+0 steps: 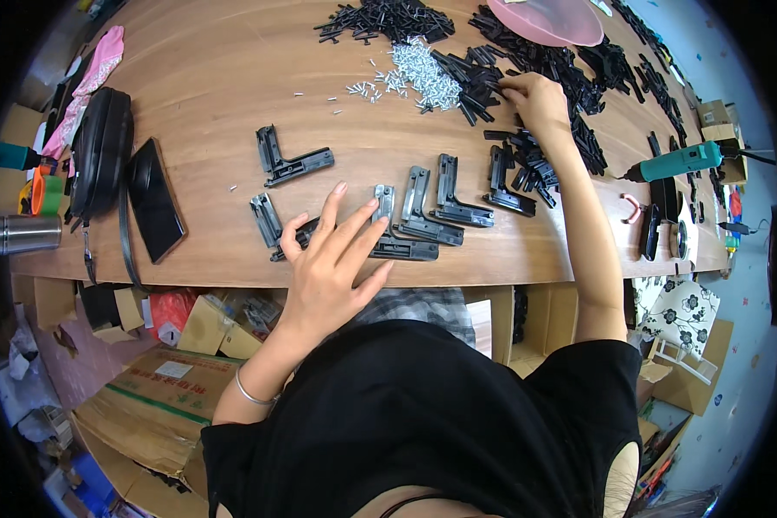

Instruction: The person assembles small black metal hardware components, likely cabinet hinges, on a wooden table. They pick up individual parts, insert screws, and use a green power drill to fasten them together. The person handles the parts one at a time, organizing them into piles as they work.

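My left hand (332, 263) is spread with its fingers apart over L-shaped black plastic parts near the table's front edge, partly covering two of them. More L-shaped parts stand in a row to its right, such as one L-shaped part (464, 194), and another L-shaped part (293, 160) lies behind the hand. My right hand (540, 102) reaches to a pile of small black plastic pieces (475, 82), its fingertips bent together at the pile. Whatever they pinch is too small to make out. Beside that pile is a heap of silver screws (427, 73).
A teal electric screwdriver (678, 161) lies at the right. A pink bowl (552, 22) rests among black pieces at the back. On the left are a black phone (155, 200), a black case (104, 147) and a steel cup (28, 234). Cardboard boxes (160, 397) stand below the table.
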A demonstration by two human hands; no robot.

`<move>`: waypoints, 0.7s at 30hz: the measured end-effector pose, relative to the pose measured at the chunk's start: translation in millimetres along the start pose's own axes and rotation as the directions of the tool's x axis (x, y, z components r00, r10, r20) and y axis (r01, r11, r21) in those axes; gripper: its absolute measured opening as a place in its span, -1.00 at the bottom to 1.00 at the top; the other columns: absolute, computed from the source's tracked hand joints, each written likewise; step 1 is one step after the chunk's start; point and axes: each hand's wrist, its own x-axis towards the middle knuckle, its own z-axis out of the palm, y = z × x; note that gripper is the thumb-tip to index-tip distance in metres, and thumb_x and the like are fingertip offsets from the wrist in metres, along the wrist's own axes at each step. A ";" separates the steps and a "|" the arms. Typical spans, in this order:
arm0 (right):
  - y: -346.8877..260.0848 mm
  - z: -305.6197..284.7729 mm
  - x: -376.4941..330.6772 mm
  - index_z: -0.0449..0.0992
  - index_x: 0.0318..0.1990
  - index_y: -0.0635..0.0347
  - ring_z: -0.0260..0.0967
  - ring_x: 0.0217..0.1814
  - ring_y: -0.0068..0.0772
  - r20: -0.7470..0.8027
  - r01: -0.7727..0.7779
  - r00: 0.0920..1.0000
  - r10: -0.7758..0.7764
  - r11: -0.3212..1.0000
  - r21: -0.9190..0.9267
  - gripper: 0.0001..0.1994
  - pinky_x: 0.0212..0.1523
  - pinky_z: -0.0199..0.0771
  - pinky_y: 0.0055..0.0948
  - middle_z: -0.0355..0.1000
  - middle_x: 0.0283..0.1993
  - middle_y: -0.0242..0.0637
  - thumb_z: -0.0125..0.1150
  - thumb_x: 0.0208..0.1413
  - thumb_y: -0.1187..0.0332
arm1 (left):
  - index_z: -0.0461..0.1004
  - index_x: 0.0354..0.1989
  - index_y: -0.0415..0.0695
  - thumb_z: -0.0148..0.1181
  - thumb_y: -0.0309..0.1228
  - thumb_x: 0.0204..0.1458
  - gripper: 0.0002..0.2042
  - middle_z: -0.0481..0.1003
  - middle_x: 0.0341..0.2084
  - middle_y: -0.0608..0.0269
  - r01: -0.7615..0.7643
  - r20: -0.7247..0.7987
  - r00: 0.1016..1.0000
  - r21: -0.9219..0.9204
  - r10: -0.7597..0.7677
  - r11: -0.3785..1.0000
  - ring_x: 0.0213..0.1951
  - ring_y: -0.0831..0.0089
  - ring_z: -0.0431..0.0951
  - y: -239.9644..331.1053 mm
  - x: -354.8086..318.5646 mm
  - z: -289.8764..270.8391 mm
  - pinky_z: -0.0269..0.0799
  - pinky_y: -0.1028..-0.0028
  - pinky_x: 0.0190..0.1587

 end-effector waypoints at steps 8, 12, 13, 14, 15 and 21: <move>-1.0 -2.5 -7.2 0.60 -0.35 0.09 0.48 -0.33 -0.15 -0.055 0.001 0.998 0.001 0.999 0.040 -0.85 -0.18 0.44 -0.36 0.50 -0.40 -0.13 0.24 -0.14 0.34 | 0.37 0.02 -0.10 0.29 -0.28 -0.18 -0.49 0.37 0.02 0.30 0.012 -0.022 1.000 -0.019 -0.012 1.000 0.20 0.23 0.20 -3.4 1.9 4.5 -0.14 0.17 0.10; 7.2 -1.5 -11.0 0.60 -0.32 0.10 0.49 -0.35 -0.24 -0.062 -0.018 0.998 0.028 0.988 0.152 -0.82 -0.25 0.44 -0.45 0.51 -0.40 -0.19 0.27 -0.14 0.33 | 0.29 0.09 -0.10 0.30 -0.27 -0.19 -0.40 0.34 0.07 0.27 0.029 -0.034 0.999 -0.070 -0.031 0.997 0.22 0.24 0.17 -6.0 1.5 3.9 -0.12 0.19 0.11; 12.0 -1.6 -14.0 0.59 -0.33 0.11 0.50 -0.35 -0.27 -0.108 0.022 0.994 -0.004 0.986 0.167 -0.82 -0.26 0.44 -0.48 0.51 -0.39 -0.18 0.28 -0.14 0.31 | 0.28 0.10 -0.09 0.30 -0.26 -0.20 -0.39 0.33 0.08 0.26 0.032 -0.041 0.999 -0.083 -0.035 0.996 0.23 0.24 0.17 -4.3 3.8 3.4 -0.11 0.19 0.11; 12.9 0.1 -14.3 0.60 -0.34 0.09 0.51 -0.34 -0.30 -0.111 0.038 0.994 -0.020 0.987 0.157 -0.83 -0.27 0.45 -0.49 0.51 -0.37 -0.19 0.27 -0.12 0.29 | 0.28 0.11 -0.09 0.30 -0.26 -0.21 -0.38 0.32 0.09 0.25 0.048 -0.043 0.998 -0.091 -0.052 0.995 0.23 0.25 0.16 -3.9 2.8 3.3 -0.11 0.19 0.11; 16.2 -0.7 -15.2 0.59 -0.33 0.08 0.51 -0.32 -0.30 -0.101 0.046 0.994 -0.032 0.989 0.142 -0.83 -0.26 0.44 -0.48 0.51 -0.35 -0.20 0.27 -0.11 0.29 | 0.27 0.12 -0.09 0.31 -0.26 -0.22 -0.37 0.30 0.11 0.24 0.045 -0.030 0.998 -0.077 -0.047 0.996 0.23 0.24 0.16 -4.3 2.7 4.1 -0.10 0.18 0.12; -9.8 -10.9 -49.2 0.58 -0.29 0.11 0.48 -0.29 -0.40 -0.227 0.159 0.965 -0.127 0.979 0.126 -0.84 -0.22 0.43 -0.50 0.51 -0.30 -0.29 0.24 -0.06 0.34 | 0.26 0.14 -0.06 0.31 -0.19 -0.23 -0.33 0.32 0.09 0.26 0.013 -0.044 0.999 -0.018 -0.014 1.000 0.22 0.27 0.17 -6.8 -3.4 10.3 -0.15 0.16 0.11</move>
